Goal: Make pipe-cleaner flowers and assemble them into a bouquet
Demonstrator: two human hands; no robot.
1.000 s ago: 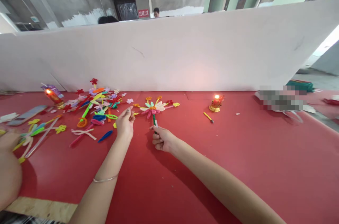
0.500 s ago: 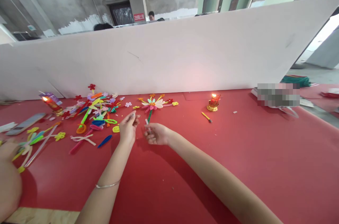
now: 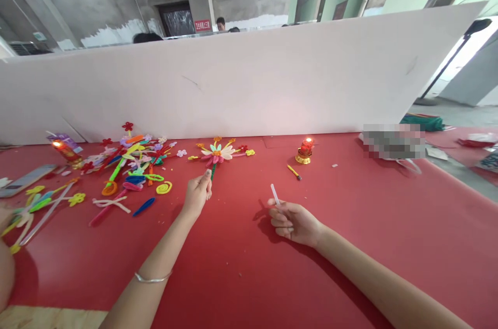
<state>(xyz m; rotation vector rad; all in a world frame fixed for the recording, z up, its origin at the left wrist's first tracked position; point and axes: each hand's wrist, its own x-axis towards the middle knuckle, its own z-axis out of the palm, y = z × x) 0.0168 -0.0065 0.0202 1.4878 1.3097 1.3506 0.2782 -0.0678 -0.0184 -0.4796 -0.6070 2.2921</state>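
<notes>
My left hand (image 3: 199, 193) is closed, its thumb and fingers pinching the green stem (image 3: 213, 171) of a pipe-cleaner flower. The flower (image 3: 218, 153) has pink, white and pale green petals, with small orange, red and yellow blooms spreading around it on the red table. Farther right, my right hand (image 3: 292, 221) curls around a translucent white glue stick (image 3: 275, 194), whose upper end points up and away from the fingers. Beyond that hand stands a lit red candle (image 3: 306, 148) on a gold base, with a short yellow-and-black tool (image 3: 294, 172) lying in front.
A pile of pipe-cleaner pieces (image 3: 134, 158) covers the left of the red table (image 3: 241, 277). Another lit candle (image 3: 66, 151) and a phone (image 3: 27, 180) lie farther left, near a co-worker's arm (image 3: 5, 266). A white partition (image 3: 233, 85) stands behind; a bag (image 3: 389, 142) is at right.
My left hand has moved onto the flower's green stem and pinched it. My right hand has drawn away to the right with the glue stick. The view has shifted slightly.
</notes>
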